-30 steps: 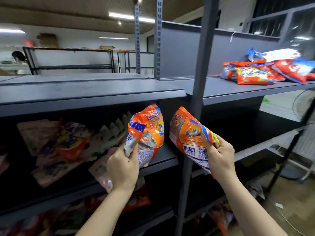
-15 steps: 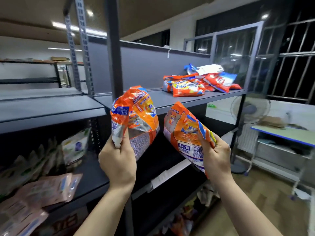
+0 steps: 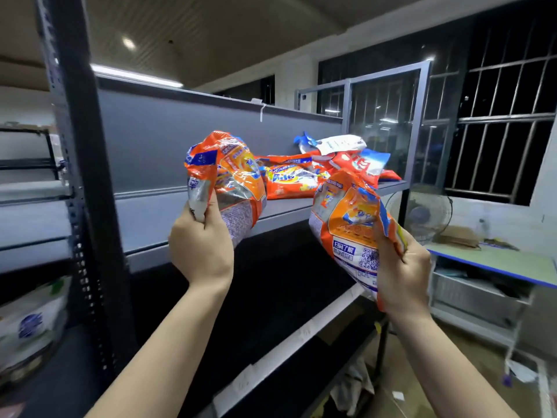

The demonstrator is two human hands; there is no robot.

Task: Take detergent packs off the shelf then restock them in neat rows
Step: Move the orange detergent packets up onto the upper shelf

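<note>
Both packs have risen toward the top shelf (image 3: 289, 208); left hand (image 3: 201, 250) and right hand (image 3: 402, 274) each grip 1 crinkled orange detergent pack (image 3: 232, 179) (glossy, blue-accented).

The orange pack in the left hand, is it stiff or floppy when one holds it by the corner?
Probably floppy: the orange pack crumples where the left hand grips its lower corner. Its glossy film looks rather slippery. The bulging body suggests loose powder that may shift inside.
</note>
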